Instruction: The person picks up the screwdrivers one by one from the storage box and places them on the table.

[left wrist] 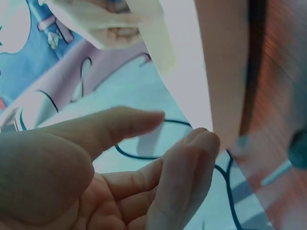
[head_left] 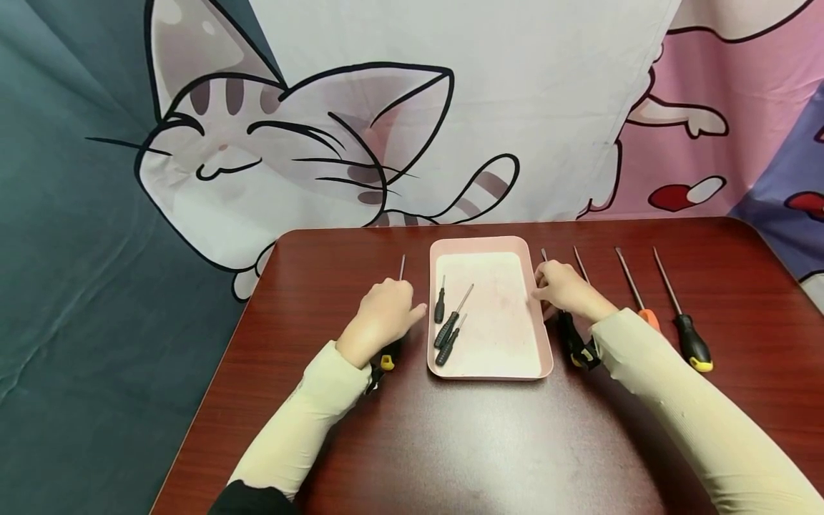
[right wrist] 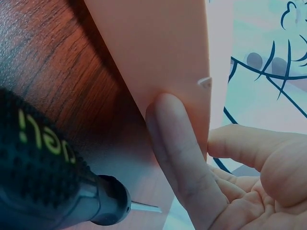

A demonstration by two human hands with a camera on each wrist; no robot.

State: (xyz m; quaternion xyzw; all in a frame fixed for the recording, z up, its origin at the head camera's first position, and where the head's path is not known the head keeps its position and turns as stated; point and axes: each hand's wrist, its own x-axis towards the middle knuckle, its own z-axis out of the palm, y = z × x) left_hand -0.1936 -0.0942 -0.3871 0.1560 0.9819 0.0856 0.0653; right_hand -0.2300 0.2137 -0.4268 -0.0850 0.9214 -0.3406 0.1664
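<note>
Pink tray [head_left: 498, 307], long axis front-to-back (right fingers [right wrist: 172, 134] tight on it, left fingers [left wrist: 187, 167] and thumb apart)

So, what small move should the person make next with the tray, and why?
Probably the left hand should grip the left side of the tray: the right hand pinches its right side, while the left hand is beside it with nothing in its grasp. Holding both sides might keep the three small screwdrivers inside steadier.
</note>
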